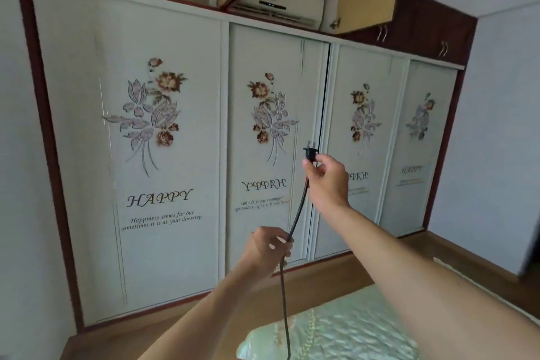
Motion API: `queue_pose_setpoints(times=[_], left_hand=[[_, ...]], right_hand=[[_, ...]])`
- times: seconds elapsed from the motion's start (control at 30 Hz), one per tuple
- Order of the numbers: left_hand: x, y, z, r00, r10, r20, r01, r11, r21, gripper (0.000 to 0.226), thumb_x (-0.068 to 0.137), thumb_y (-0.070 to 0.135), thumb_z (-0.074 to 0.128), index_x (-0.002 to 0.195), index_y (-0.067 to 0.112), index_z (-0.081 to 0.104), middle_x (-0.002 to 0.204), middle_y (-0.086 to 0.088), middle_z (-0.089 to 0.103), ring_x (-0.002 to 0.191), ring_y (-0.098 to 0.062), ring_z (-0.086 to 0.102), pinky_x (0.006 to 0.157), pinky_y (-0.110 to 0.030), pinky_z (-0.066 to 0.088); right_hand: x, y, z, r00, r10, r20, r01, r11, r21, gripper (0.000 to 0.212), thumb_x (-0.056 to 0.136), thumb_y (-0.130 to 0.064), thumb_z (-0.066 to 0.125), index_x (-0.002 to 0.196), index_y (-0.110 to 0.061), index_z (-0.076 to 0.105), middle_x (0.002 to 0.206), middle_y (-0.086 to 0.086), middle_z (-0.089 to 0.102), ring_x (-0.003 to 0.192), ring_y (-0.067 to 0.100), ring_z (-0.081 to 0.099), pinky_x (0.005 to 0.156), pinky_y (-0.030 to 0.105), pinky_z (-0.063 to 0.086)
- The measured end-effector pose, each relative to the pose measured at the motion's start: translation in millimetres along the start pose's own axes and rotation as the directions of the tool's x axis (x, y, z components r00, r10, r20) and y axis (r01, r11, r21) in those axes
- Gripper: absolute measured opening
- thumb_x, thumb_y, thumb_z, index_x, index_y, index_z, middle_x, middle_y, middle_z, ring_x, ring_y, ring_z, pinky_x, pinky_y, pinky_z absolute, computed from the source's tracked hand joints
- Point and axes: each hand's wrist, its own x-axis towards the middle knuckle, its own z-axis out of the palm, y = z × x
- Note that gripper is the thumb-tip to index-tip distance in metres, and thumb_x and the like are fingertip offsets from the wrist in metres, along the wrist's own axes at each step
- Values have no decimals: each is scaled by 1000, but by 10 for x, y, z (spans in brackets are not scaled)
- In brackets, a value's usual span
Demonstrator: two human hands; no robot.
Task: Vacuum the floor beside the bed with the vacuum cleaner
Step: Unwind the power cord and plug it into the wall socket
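Big white wardrobe (163, 155) with flower prints fills the wall, and a pale green bed (336, 330) sits low right, wooden floor (321, 275) between them. Up top, an air conditioner (280, 3) in an open cupboard. Right hand (327, 181) is raised, fingers pinching the black plug (310, 152), prongs up. Left hand (268, 245) is lower, fingers curled round the cord (298, 213), which drops over the bed's edge and out of view.
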Motion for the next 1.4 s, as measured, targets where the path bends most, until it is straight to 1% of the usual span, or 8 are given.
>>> queue_pose_setpoints(times=[0.27,0.43,0.6,0.73,0.97,1.1,1.23,1.4], left_hand=[[17,488,330,980,74,182,-30,972,-234,15,94,5,64,83,15,67,66,-7,64,61,-28,65,58,-34,57],[-96,788,458,925,164,344,-44,943,-330,10,96,4,60,106,8,60,67,-9,61,57,-25,62,61,-44,56],[-244,1079,725,836,242,493,6,894,-448,22,97,-5,53,100,17,54,56,5,57,48,-22,57,61,-37,53],[-399,1338,1072,770,336,542,-36,871,-489,25,97,-3,56,100,22,56,67,-5,58,59,-28,61,59,-39,54],[-940,2052,1751,615,469,634,0,804,-594,25,96,-5,57,100,20,55,65,-10,54,53,-26,55,49,-30,51],[-1327,2493,2146,541,538,647,-29,781,-624,27,96,-4,56,98,23,56,66,-15,52,50,-24,55,58,-37,50],[-1837,2942,2492,434,618,656,-34,738,-673,27,96,-9,53,100,18,56,77,-21,47,46,-16,55,42,-25,49],[-2626,3456,2935,308,678,667,-80,717,-692,27,96,-6,54,102,20,58,66,-14,54,46,-24,56,39,-24,46]], right_hand=[[141,-169,-548,984,-20,-177,-18,978,-206,20,96,-31,58,103,-14,63,74,-1,65,73,22,63,67,34,51],[95,-323,-884,947,-56,-316,-54,943,-327,18,98,-29,56,104,-12,61,81,3,65,78,25,63,62,31,41],[-33,-413,-1334,901,-88,-424,-107,904,-414,18,96,-30,59,102,-12,60,77,7,66,78,29,64,69,42,53],[-197,-492,-1918,851,-113,-513,-176,859,-481,24,95,-29,60,108,-9,64,84,11,68,85,29,63,68,32,44],[-600,-767,-3019,752,-214,-624,-246,786,-567,13,93,-24,62,95,-12,66,61,1,64,66,29,67,70,43,56],[-915,-1047,-3662,710,-275,-648,-287,727,-624,21,96,-23,60,102,-3,66,59,-2,56,70,26,64,74,40,54],[-1304,-1260,-4348,643,-325,-694,-363,669,-649,23,97,-23,58,109,-5,66,62,2,58,68,20,61,74,30,47],[-1978,-1538,-5253,562,-369,-740,-446,618,-647,19,97,-21,59,106,-7,67,56,-6,48,60,15,55,74,28,49]])
